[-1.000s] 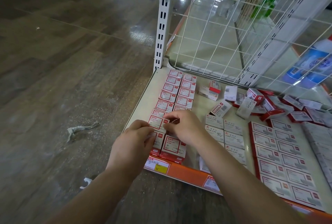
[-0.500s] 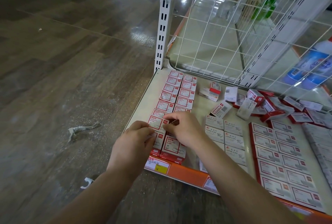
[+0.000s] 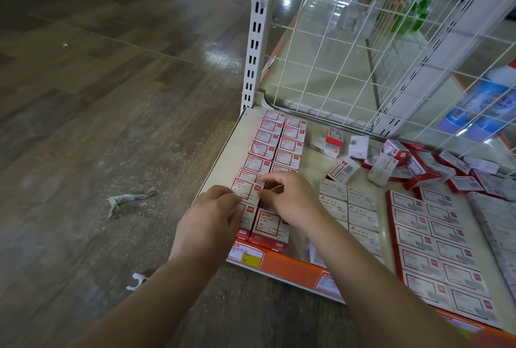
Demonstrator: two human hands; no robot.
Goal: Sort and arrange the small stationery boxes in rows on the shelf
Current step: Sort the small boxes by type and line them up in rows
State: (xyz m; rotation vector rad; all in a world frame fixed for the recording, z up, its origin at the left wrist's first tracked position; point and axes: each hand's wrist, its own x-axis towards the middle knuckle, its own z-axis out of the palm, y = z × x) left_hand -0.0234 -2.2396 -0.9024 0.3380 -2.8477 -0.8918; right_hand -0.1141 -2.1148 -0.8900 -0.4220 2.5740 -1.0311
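Observation:
Small red-and-white paper clip boxes (image 3: 287,146) lie in two columns along the left end of the shelf (image 3: 231,146). My left hand (image 3: 212,216) and my right hand (image 3: 290,199) meet over the near part of these columns. Both grip one red-and-white box (image 3: 247,188) in the left column: left fingers curl over its near edge, right thumb and fingers pinch its right edge. More boxes of the same kind (image 3: 269,227) sit just below my hands at the shelf front. To the right lie white paper clip boxes (image 3: 360,216) in rows.
Larger red-edged boxes (image 3: 435,236) lie in rows at the right. A loose heap of staple boxes (image 3: 418,163) sits at the back right. A wire mesh back (image 3: 335,54) and white upright post (image 3: 257,34) bound the shelf. An orange front rail (image 3: 287,262) carries price tags. Litter (image 3: 125,199) lies on the floor.
Hardly anything differs. Both hands stay on the same box in the left column, with only small finger shifts.

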